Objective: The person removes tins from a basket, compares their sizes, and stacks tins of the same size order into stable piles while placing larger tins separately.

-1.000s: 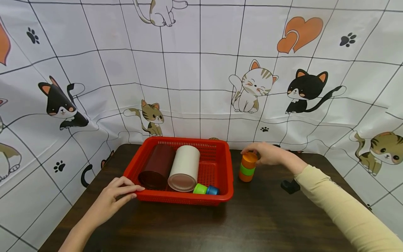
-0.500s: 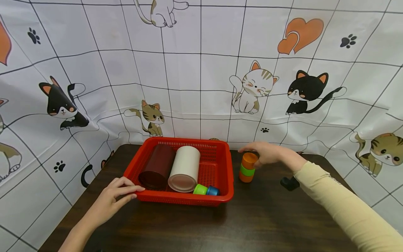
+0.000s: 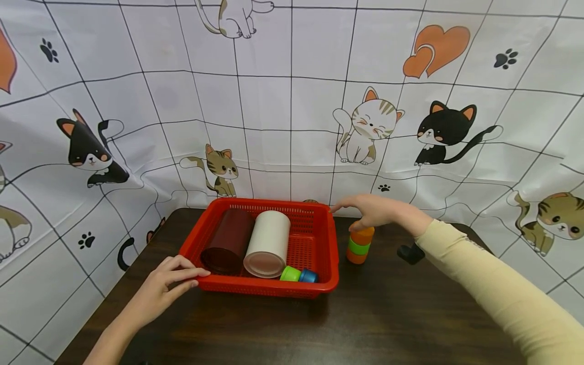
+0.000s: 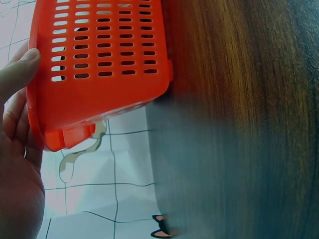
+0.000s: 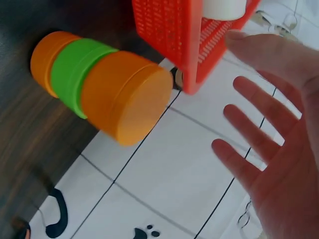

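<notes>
— Hands, itemised?
— Your left hand [image 3: 166,279]: pinching the red plastic basket [image 3: 255,285] by its rim, eight o'clock. Your right hand [image 3: 376,209]: fingers spread, holding nothing, apart from the orange-green-orange cup stack [image 3: 359,247]
— Stack?
— Upright on the table [image 3: 388,314], basket's three o'clock. Clear its top before moving sideways; a brush could topple it
</notes>
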`<state>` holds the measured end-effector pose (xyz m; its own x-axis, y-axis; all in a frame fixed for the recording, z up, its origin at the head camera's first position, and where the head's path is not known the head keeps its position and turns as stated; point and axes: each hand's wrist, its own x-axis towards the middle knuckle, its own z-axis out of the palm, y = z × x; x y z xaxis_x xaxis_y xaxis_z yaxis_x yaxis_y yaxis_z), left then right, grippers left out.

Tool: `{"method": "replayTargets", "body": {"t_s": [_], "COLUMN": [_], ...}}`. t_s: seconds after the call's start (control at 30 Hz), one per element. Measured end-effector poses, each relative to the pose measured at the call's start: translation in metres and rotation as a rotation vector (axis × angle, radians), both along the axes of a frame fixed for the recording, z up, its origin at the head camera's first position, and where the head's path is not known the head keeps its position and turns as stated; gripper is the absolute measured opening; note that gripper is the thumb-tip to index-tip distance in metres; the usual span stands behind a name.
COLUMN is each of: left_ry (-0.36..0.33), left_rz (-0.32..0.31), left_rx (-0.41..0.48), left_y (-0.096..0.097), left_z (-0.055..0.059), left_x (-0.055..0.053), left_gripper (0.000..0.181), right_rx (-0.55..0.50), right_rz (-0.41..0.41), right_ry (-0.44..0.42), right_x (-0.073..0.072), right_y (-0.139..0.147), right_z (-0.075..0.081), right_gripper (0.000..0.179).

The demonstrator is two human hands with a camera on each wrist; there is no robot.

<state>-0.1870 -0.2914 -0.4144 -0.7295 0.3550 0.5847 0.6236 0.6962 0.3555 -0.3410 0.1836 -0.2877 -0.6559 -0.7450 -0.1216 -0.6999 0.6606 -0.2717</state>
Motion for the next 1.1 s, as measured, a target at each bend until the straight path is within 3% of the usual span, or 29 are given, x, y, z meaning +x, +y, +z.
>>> {"method": "replayTargets", "body": {"t_s": [0.27, 0.53, 1.1], "left_ry": [0.004, 0.006, 0.015], "left_rz": [-0.006, 0.006, 0.0], "left_rx": [0.003, 0.001, 0.004], "left_y": [0.0, 0.0, 0.001], "left_z": [-0.001, -0.002, -0.001], "left_x": [0.0, 0.0, 0.0], "left_gripper": [0.047, 0.047, 0.047], "right_rx": [0.091, 0.131, 0.27], "right_rz": [0.148, 0.277, 0.368], "right_ry": [0.042, -0.015, -0.129], "right_x": [0.003, 0.007, 0.011], "right_y": [-0.04, -0.074, -0.116], "right_z": [-0.001, -0.008, -0.031], "right_gripper": [0.05, 0.049, 0.048]}}
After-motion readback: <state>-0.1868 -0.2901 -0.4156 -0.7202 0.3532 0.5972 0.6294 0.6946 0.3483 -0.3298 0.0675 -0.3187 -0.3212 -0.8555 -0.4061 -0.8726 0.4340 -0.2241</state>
